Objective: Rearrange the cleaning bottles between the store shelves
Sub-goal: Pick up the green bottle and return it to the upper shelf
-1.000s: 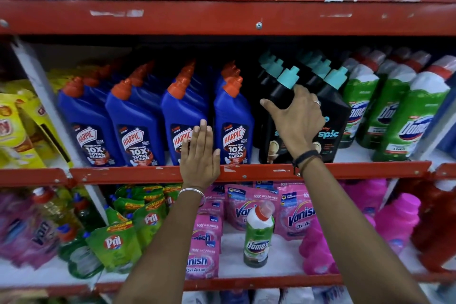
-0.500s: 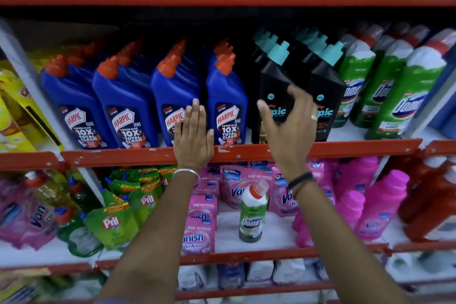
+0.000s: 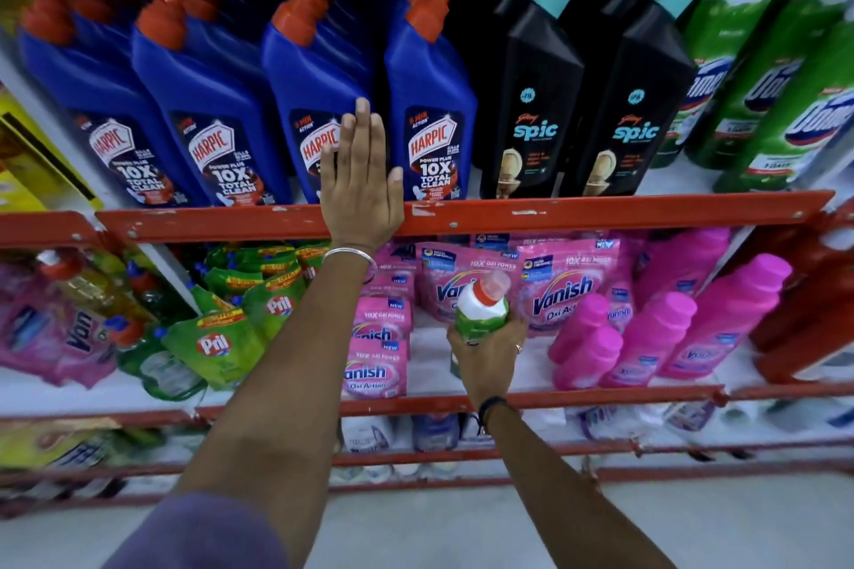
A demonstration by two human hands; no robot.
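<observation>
Red-painted metal store shelving [image 3: 600, 213] with white shelf boards is being viewed from above and in front; the upper tier is being kept sorted by brand: blue Harpic bottles with orange caps [image 3: 208, 106] on the left, black Spic bottles with teal caps [image 3: 531, 74] in the middle, green Domex bottles with white shoulders [image 3: 758, 74] on the right. The lower tier is being used for pink Vanish pouches [image 3: 568, 286], pink plastic bottles [image 3: 647, 337] and green Pril pouches [image 3: 217, 342]. A lone green Domex bottle with white shoulder and red cap [image 3: 483, 307] is standing among the pink pouches, out of its brand group, so it is probably the one being moved. The right hand [image 3: 485, 360] is being wrapped around its body from the front, fingers closed on it; base contact with the shelf cannot be told. The left hand [image 3: 362, 180] is being held flat and open, fingers together, nothing gripped, palm laid over the red shelf lip and the front of one Harpic bottle, likely as a brace and to keep that row from being tipped forward. The matching green row on the upper right is being judged the probable destination
</observation>
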